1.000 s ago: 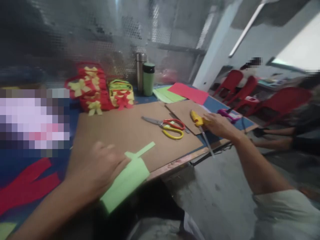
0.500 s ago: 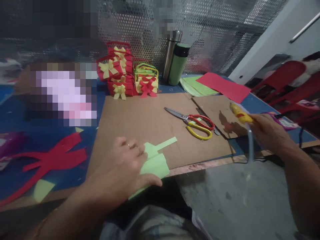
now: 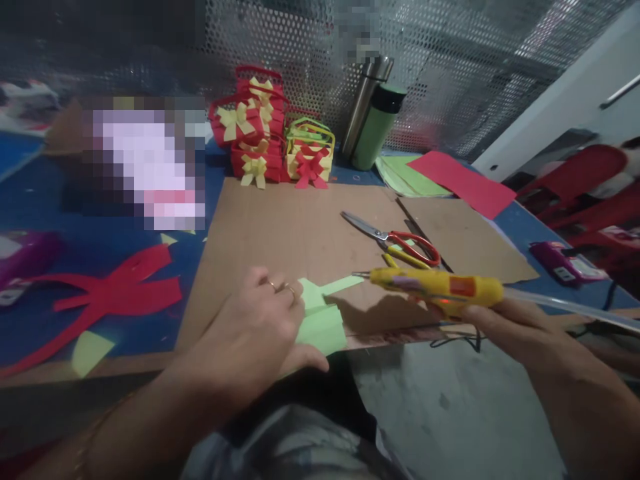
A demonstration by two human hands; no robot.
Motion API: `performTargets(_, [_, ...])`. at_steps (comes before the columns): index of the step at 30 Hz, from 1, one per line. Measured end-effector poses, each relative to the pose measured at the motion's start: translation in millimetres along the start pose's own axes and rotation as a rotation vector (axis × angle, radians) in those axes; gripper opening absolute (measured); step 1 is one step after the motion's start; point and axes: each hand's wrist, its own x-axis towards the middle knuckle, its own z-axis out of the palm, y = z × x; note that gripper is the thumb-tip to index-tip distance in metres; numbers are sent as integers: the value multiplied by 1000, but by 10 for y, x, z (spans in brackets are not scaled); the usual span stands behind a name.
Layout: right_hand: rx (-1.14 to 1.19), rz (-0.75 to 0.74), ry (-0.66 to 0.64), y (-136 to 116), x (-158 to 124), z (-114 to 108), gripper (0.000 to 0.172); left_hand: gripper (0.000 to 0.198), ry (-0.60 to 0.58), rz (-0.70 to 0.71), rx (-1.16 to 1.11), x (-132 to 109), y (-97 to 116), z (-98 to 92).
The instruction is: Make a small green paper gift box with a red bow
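Observation:
My left hand grips a folded piece of light green paper at the front edge of the cardboard sheet. Its fingers curl over the far side and the thumb lies along the near side. A narrow strip sticks out from the paper to the right. In my right hand is a yellow hot glue gun with a glue stick out of its back. The nozzle points left and hovers close to the strip's end; whether they touch I cannot tell. Scissors lie just behind the gun, partly covered by it.
Red and yellow paper baskets with bows stand at the back beside a green flask and a steel flask. Green sheets and a red sheet lie back right. Cut red paper is at left. A purple pack lies right.
My right hand has brought the glue gun leftward and nearer, from over the right-hand cardboard to beside the green strip. My left hand still holds the paper. The view has shifted slightly.

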Motion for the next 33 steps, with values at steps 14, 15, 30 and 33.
performTargets(14, [3, -293, -323, -320, 334, 223, 37, 63, 56, -17, -58, -22, 2, 74])
performTargets(15, [4, -304, -324, -317, 334, 226, 35, 64, 53, -24, -68, -23, 3, 76])
performTargets(30, [-19, -414, -289, -398, 361, 183, 36, 61, 60, -29, -90, -35, 0, 93])
performTargets(33, [-28, -390, -289, -388, 382, 193, 38, 61, 43, -21, -79, -24, 0, 80])
